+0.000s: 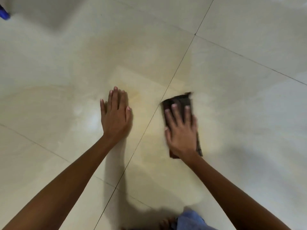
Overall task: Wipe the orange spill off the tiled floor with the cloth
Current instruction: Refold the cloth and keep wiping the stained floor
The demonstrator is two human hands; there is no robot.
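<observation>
From the head camera, looking down at a glossy cream tiled floor (232,80), both bare forearms reach forward. The right hand (181,128) lies flat on a dark brown cloth (180,100), fingers spread and pressing it against the tile rather than gripping it; the cloth's far edge sticks out beyond the fingertips and a strip of it shows along the hand's right side, down to the wrist. Cloth and hand are blurred. They sit just right of a dark grout line (149,120) that runs diagonally between the two hands.

The left hand (115,117) rests open, palm down, on the bare tile left of that line, holding nothing. A faint orange spill (137,97), thin and smeared, tints the tile between the hands, just beside the left hand's fingers and left of the cloth.

A blue object (4,13) shows at the top left corner; blue fabric (189,220) sits at the bottom edge.
</observation>
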